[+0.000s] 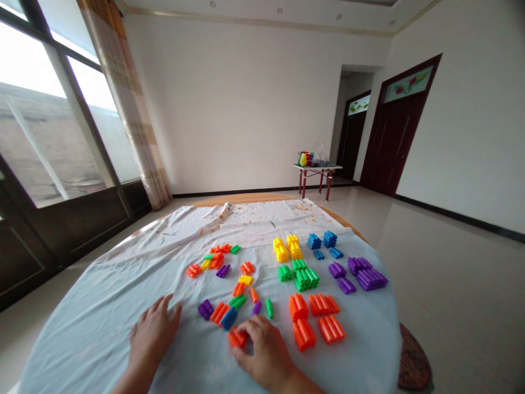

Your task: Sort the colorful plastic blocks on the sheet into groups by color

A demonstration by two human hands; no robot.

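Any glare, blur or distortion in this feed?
Head view throughout: window washed out white above; glossy sheen on the floor; wide-angle distortion, with the nearer dark red door leaning; right hand looks slightly soft; orange pieces read clearly by colour.

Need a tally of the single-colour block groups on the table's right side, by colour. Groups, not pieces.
Yellow group: 1
Blue group: 1
Green group: 1
Purple group: 1
Orange group: 1
Total: 5 groups. Stacking hides some pieces, so no piece count.
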